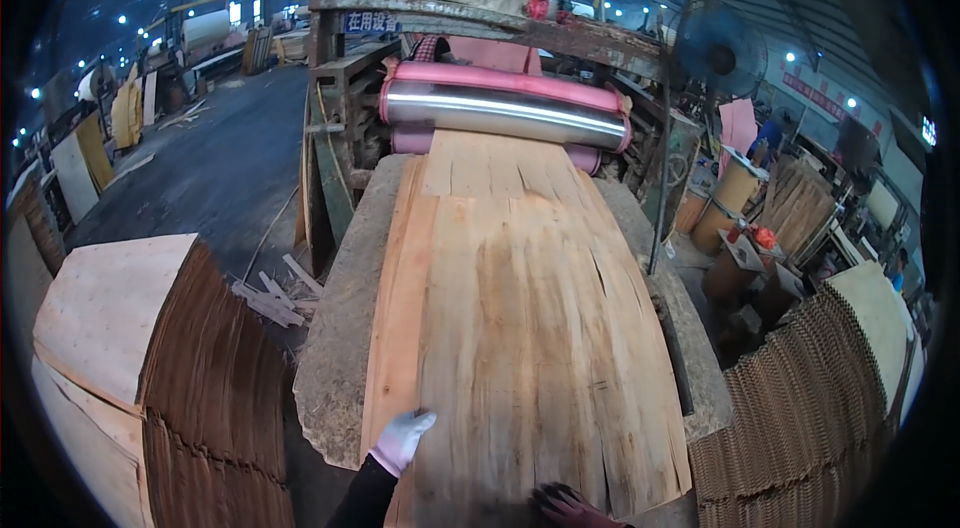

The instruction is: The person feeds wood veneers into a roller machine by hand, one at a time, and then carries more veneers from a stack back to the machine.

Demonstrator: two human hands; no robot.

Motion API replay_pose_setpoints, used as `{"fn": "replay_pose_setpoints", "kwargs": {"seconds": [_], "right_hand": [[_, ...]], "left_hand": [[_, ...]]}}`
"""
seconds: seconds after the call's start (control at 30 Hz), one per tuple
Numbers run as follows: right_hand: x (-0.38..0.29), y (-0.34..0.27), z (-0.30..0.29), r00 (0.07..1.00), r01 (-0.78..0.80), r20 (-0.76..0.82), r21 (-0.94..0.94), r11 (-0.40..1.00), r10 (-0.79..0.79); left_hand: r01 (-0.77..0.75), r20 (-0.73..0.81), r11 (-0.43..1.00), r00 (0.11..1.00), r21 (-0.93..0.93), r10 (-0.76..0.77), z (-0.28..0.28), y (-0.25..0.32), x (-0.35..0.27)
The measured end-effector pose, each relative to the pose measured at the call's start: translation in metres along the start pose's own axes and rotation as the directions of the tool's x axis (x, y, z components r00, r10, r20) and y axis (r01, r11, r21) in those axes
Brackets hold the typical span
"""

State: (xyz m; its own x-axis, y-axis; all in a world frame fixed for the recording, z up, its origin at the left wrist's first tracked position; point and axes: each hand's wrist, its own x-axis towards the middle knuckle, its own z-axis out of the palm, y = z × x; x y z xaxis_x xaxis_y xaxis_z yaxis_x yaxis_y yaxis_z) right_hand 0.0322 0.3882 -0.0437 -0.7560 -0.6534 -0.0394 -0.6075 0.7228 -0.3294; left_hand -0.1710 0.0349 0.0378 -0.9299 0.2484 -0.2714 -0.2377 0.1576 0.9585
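Observation:
A long wood veneer sheet (517, 318) with dark grain streaks and splits lies before me. It rests over other veneer, whose orange-toned strip (397, 303) shows along the left. My left hand (403, 439), in a white glove, pinches the sheet's left edge, thumb on top. Lower down, my right hand (571, 507) in a dark-fingered glove lies on the sheet near its front end, fingers slightly spread. At the far end a shorter veneer piece (487, 162) reaches under the shiny metal roller (502, 112) of a roller machine. Pink rollers (510, 78) sit above and below it.
A worn bed (341, 348) flanks the veneer. Veneer stacks stand at left (214, 393) and right (795, 408). Wood scraps (274, 299) litter the floor at left. A fan (720, 52) stands right of the machine frame (480, 18); part of a person (429, 48) shows behind the rollers.

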Motion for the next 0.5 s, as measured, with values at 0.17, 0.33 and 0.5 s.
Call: {"fn": "replay_pose_setpoints", "kwargs": {"seconds": [0.17,0.33,0.5], "right_hand": [[-0.022,-0.033,-0.046,0.983,-0.156,-0.096,-0.005,0.988,0.154],[-0.023,-0.047,-0.028,0.909,-0.023,-0.414,-0.145,0.989,-0.040],[0.020,-0.022,-0.074,0.943,-0.059,-0.334,-0.119,0.991,0.016]], "left_hand": [[-0.236,0.035,0.954,0.972,0.185,0.233,-0.003,0.047,-0.021],[-0.428,0.123,0.865,0.904,0.262,0.410,-0.039,0.020,-0.057],[-0.178,0.070,0.977,0.980,-0.119,0.187,-0.064,-0.017,0.019]]}}
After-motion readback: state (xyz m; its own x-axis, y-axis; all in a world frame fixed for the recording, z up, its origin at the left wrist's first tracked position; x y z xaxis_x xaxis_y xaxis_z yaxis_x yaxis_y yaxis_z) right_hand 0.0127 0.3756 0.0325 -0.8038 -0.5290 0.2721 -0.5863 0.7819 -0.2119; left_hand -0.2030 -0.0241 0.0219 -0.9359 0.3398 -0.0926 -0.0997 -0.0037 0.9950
